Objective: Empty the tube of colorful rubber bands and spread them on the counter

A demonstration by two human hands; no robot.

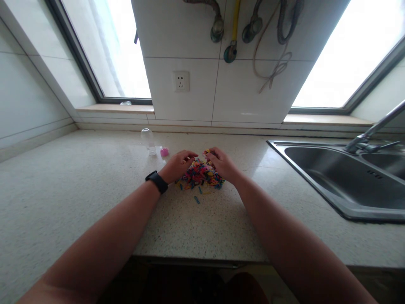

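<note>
A loose pile of small, many-coloured elastic bands [201, 172] lies on the speckled countertop, with a few blue ones strewn at its near side. My right hand [220, 162] is closed on a small bunch of the bands, raised at the far right edge of the pile. Over the pile's left side, my left hand [181, 163] has its fingers curled together; what they hold, if anything, is too small to make out. A black watch [157, 181] is on my left wrist. Beyond this hand are a clear plastic bottle [148, 141] and a pink cap [164, 151].
A steel sink [335, 177] with a faucet [363, 141] is set into the counter [202, 228] at the right. The tiled wall behind carries a socket [181, 81] and pipe fittings [230, 52]. Windows stand on both sides; the counter's front edge runs below my forearms.
</note>
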